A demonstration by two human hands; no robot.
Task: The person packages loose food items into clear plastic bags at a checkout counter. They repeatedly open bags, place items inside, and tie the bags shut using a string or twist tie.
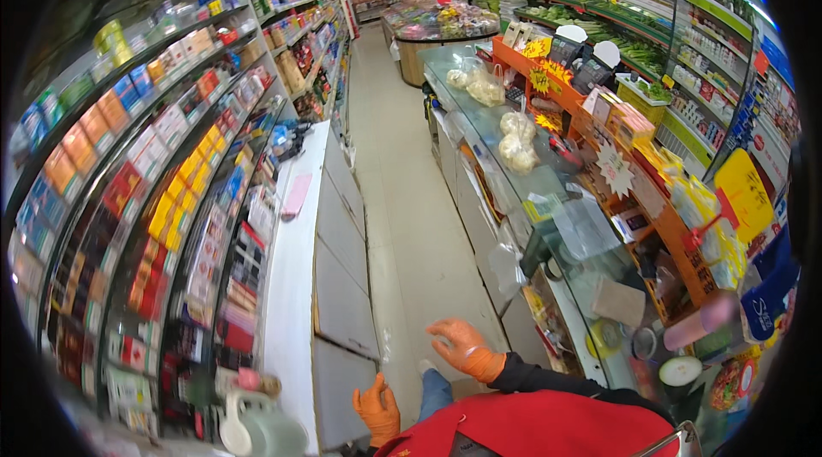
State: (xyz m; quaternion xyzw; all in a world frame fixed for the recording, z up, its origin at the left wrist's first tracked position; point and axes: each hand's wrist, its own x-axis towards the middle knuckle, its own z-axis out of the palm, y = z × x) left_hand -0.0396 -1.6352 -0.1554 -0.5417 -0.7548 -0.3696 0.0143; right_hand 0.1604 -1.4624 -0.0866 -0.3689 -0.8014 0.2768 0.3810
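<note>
My left hand (378,411), in an orange glove, hangs low near the front edge of the white cabinet (291,286). Its fingers are loosely bent and apart, with nothing visible in them. In front of my red garment (531,427) is my right hand (467,351), also in an orange glove. Its fingers reach out to the left over the aisle floor, and it holds nothing. A black sleeve covers the right forearm. The glass-topped counter (548,238) stands beyond that arm to the right; neither hand touches it.
Shelves of small coloured boxes (175,209) line the left. A pale green jug (261,427) stands at the lower left. Bagged white food (518,144) lies on the counter beside an orange rack (591,127). The aisle floor (385,200) runs ahead to a round display (411,59).
</note>
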